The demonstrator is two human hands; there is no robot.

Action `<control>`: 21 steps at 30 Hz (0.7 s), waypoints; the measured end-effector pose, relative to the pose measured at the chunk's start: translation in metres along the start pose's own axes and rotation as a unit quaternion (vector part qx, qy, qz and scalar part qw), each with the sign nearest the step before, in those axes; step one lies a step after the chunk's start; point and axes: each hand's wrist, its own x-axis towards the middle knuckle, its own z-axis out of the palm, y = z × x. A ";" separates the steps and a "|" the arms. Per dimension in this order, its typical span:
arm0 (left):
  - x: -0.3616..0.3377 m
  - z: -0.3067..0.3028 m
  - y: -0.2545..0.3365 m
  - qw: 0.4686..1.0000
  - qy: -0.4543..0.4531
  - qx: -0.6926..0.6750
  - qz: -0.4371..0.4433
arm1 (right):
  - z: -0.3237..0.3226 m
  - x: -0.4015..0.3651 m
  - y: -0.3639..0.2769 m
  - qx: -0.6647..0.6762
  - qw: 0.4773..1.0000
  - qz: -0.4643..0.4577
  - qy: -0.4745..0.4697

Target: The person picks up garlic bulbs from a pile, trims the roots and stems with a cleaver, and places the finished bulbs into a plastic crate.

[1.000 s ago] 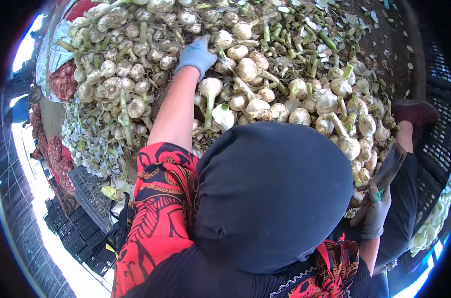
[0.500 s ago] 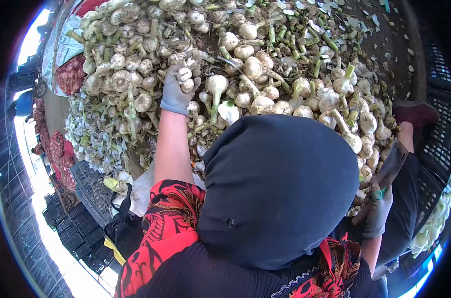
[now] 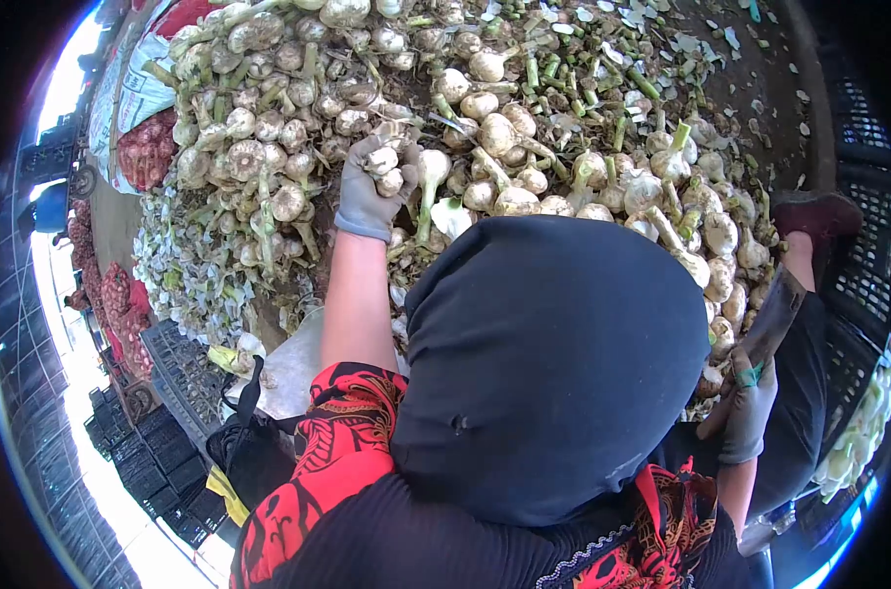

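Note:
My left hand, in a grey glove, is closed around a small bunch of garlic bulbs. It is above the heap, left of a pale bulb with a thick green stem. At the lower right my right hand, also gloved, is wrapped round the lower end of what looks like a broad, dark-bladed knife. A green wrap shows at the grip. The blade points up and away beside my leg. The black-covered head in the middle hides part of the heap between my hands.
Untrimmed garlic is piled at the left, with bulbs at the right. Cut stems and peelings lie around. Black crates stand at the right; a red net sack sits at the left.
My left hand has shifted slightly right and towards me with the garlic bulbs still in it. My right hand and the knife have hardly moved.

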 end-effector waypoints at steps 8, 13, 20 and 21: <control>0.008 -0.004 0.009 0.990 0.033 0.134 -0.013 | 0.009 -0.004 -0.007 0.028 0.999 -0.042 0.005; -0.002 0.000 -0.002 0.954 0.126 0.272 0.022 | 0.006 -0.002 -0.001 -0.005 0.999 -0.038 0.013; 0.007 0.028 0.023 0.668 0.294 0.653 0.203 | 0.007 -0.007 -0.009 0.014 1.000 -0.012 0.007; 0.017 0.033 0.032 0.641 0.302 0.668 0.228 | 0.004 -0.004 -0.006 0.003 1.000 -0.010 0.005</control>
